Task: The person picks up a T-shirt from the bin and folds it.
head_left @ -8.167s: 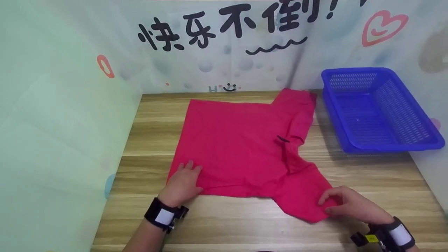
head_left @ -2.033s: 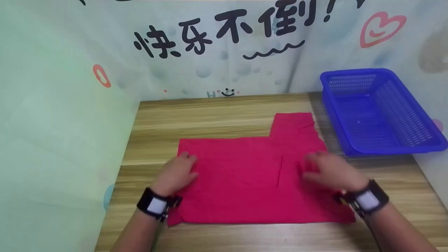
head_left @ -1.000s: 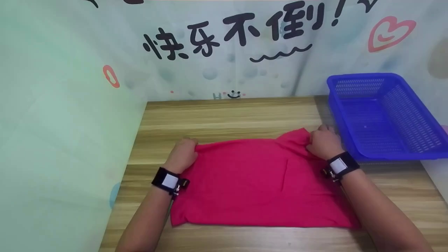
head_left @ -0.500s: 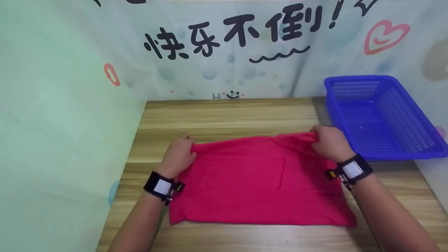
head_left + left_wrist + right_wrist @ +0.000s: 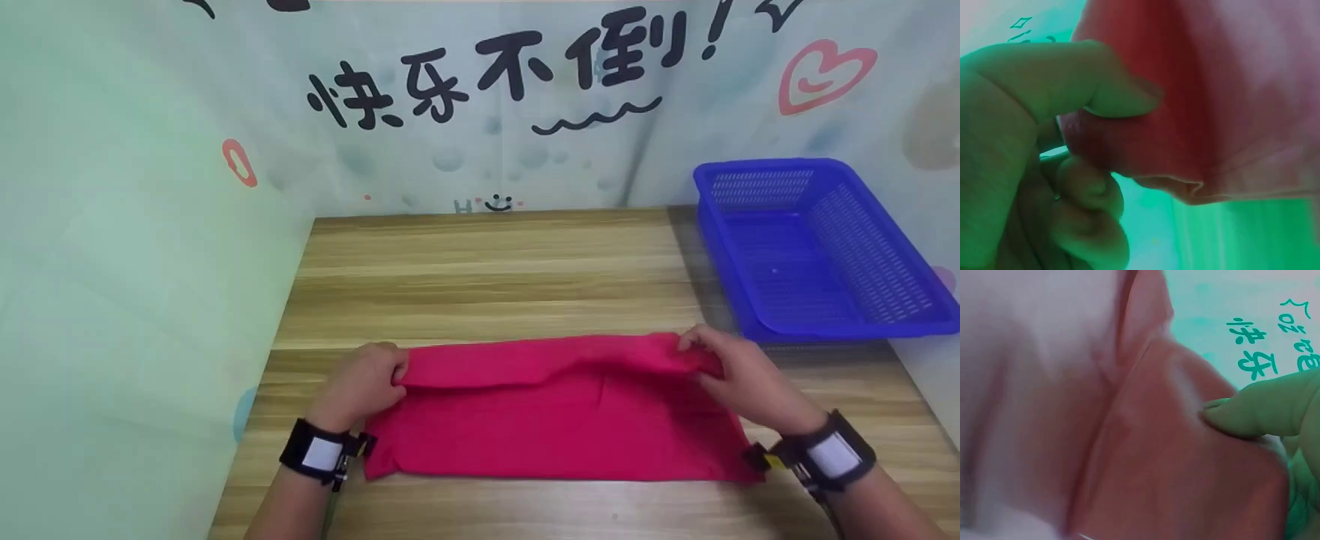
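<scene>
- Head view: left hand (image 5: 358,382) and right hand (image 5: 750,379) each pinch the far edge of a crimson, roughly rectangular fabric garment (image 5: 525,442), stretched between their fingers. Since half a second ago I see that edge drawn nearer and turned over; I judge this fold begun, not finished. Beyond the right fingers sits a blue perforated plastic basket (image 5: 840,330).
- Left wrist view: I see the thumb on the garment, fingertips curled below.
- Right wrist view: thumb presses the garment; fingers behind stay hidden from me.

I count two hands (image 5: 358,386) (image 5: 754,382), one red garment (image 5: 525,442), one blue basket (image 5: 855,331), two black wrist straps (image 5: 298,441) (image 5: 861,441) and one wooden table (image 5: 487,281).
</scene>
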